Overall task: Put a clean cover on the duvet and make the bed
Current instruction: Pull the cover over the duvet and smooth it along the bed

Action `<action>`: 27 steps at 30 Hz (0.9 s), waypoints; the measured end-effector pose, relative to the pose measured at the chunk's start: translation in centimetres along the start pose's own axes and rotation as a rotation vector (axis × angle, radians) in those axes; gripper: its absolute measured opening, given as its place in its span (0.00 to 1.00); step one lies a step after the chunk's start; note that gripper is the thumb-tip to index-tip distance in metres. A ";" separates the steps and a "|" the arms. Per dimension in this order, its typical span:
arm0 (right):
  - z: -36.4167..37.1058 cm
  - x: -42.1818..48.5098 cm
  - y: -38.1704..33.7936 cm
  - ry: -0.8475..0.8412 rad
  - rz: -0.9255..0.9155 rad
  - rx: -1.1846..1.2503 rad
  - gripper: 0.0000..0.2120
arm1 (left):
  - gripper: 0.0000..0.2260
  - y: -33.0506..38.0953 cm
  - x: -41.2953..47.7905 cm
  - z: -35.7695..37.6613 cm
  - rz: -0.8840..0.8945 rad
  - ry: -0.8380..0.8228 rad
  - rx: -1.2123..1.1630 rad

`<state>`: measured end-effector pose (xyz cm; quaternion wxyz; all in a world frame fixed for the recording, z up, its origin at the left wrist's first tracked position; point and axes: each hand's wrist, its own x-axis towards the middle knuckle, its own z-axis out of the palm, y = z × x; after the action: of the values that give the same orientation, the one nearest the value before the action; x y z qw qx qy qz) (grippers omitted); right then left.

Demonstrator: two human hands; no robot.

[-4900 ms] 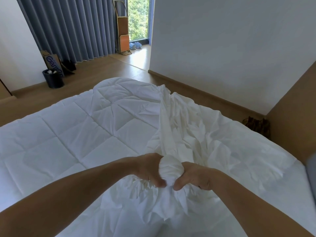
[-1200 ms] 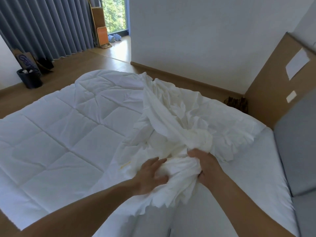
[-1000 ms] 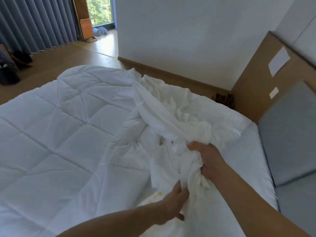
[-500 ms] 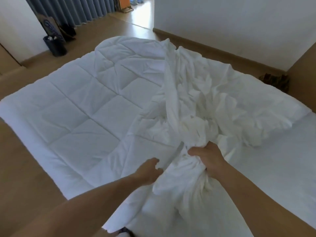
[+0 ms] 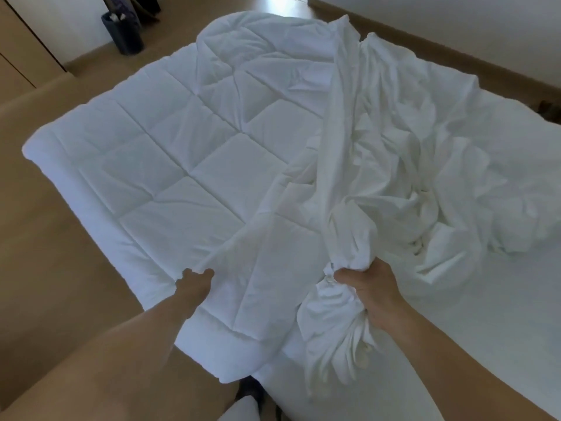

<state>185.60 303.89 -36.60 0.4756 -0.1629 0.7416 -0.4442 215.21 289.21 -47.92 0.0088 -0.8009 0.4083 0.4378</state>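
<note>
Right hand (image 5: 372,288), near centre-right: fingers clenched round a bunched wad of the cover (image 5: 409,183). A twisted tail of cloth hangs below the fist toward the near edge. Left hand (image 5: 194,284), near centre-left, well apart from the right: fingertips and thumb pinch a flat edge of the cover, on the duvet (image 5: 170,153). Between the hands a smoother sheet of cover lies over the duvet's near corner. Duvet: white, quilted, spread flat across the left half of the bed (image 5: 491,344), its left and near edges overhanging toward the floor (image 5: 45,253). Bare white bed surface shows near right. Rest of the cover: crumpled heap on the right half, one long ridge running from the right hand to the far edge. Far end of the duvet is rumpled. Far left on the floor: dark bin (image 5: 126,38), by the wall.
</note>
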 end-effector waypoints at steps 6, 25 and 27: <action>2.4 0.7 1.5 0.044 0.026 -0.021 0.15 | 0.34 -4.7 4.3 0.3 -0.205 -0.027 -0.171; 8.2 1.4 2.7 0.098 0.033 -0.086 0.12 | 0.46 -9.4 11.6 -0.8 0.151 -0.154 0.298; 8.7 1.3 3.1 0.100 0.035 -0.091 0.13 | 0.43 -9.1 12.6 -0.9 0.187 -0.152 0.487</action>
<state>192.87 300.33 -41.15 0.4377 -0.1486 0.7866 -0.4093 225.40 286.80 -59.37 0.1913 -0.6989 0.5719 0.3846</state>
